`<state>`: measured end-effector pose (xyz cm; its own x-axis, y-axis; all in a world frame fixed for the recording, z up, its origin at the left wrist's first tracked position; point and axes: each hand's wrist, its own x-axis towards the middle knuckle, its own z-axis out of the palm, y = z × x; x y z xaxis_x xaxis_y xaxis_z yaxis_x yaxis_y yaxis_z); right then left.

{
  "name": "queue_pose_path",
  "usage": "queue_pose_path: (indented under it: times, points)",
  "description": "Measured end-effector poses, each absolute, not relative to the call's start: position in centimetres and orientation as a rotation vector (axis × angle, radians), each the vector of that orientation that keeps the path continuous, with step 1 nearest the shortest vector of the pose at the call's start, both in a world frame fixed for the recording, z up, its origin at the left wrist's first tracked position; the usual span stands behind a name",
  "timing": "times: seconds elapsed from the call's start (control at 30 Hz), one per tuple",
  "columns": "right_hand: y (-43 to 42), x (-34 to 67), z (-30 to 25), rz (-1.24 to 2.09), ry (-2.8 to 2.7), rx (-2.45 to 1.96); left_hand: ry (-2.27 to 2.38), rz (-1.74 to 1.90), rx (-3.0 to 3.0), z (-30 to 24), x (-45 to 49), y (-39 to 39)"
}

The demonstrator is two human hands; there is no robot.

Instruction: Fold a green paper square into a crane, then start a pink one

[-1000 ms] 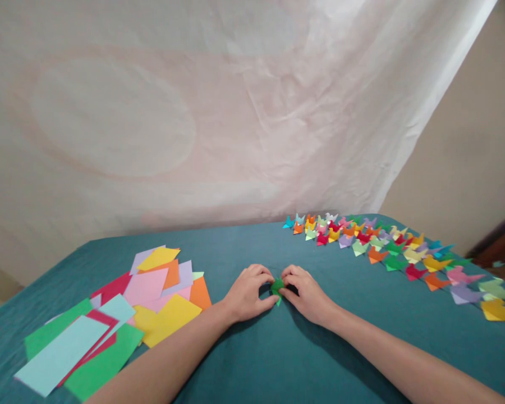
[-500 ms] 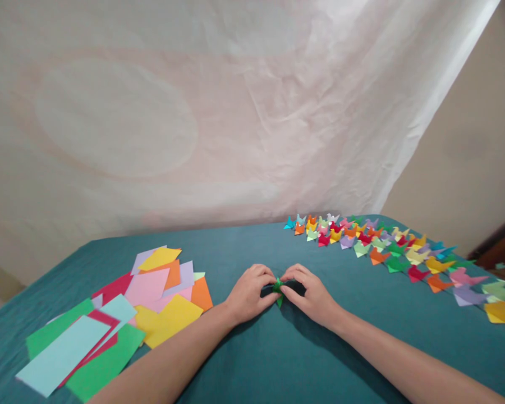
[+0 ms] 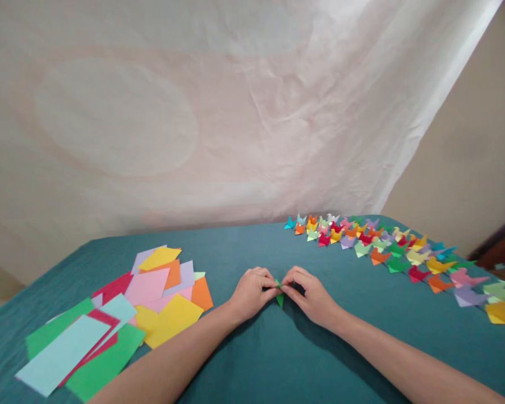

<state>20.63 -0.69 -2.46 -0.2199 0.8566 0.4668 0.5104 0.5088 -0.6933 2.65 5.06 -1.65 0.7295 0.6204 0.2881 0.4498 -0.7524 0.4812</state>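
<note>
A small piece of folded green paper (image 3: 280, 299) is held just above the table between my two hands, its pointed end hanging down. My left hand (image 3: 255, 290) pinches it from the left with thumb and forefinger. From the right, my right hand (image 3: 306, 292) pinches the same piece, and the fingertips of both hands nearly meet. Most of the folds are hidden behind my fingers; a green tip shows above them and a green point below.
Loose coloured paper sheets (image 3: 147, 289) overlap in a pile on the left of the teal-covered table (image 3: 244, 359). Rows of small folded paper birds (image 3: 379, 256) stand along the right side. Behind the table hangs a pale cloth (image 3: 235, 112).
Both hands have closed into tighter pinches on the green paper, with thumbs and forefingers drawn together. Less of its upper part shows now.
</note>
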Motion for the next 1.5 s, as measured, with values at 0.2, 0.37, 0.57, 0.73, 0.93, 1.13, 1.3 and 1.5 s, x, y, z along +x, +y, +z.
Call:
queue_pose_path:
  times: [0.2, 0.37, 0.57, 0.73, 0.93, 1.13, 1.3, 1.5]
  points:
    - [-0.6, 20.8, -2.3, 0.541, -1.860, -1.114, 0.825, 0.647, 2.481, -1.6, 2.8, 5.1]
    - [-0.7, 20.8, -2.3, 0.565, -1.821, -1.139, 0.826, 0.693, 2.412, -1.7, 2.8, 5.1]
    - [-0.7, 20.8, -2.4, 0.597, -1.776, -1.169, 0.799, 0.718, 2.363, -1.6, 2.8, 5.0]
    - [-0.7, 20.8, -2.4, 0.619, -1.767, -1.171, 0.799, 0.745, 2.354, -1.4, 2.8, 4.9]
    - [-0.8, 20.7, -2.2, 0.645, -1.748, -1.167, 0.811, 0.776, 2.362, -1.0, 2.8, 4.5]
    - [-0.9, 20.7, -2.0, 0.666, -1.734, -1.165, 0.813, 0.802, 2.392, -1.0, 2.8, 4.4]
    - [-0.9, 20.7, -1.9, 0.697, -1.735, -1.182, 0.814, 0.820, 2.391, -0.9, 2.7, 4.5]
    - [-0.8, 20.6, -2.2, 0.660, -1.756, -1.213, 0.857, 0.838, 2.381, -0.7, 2.6, 4.5]
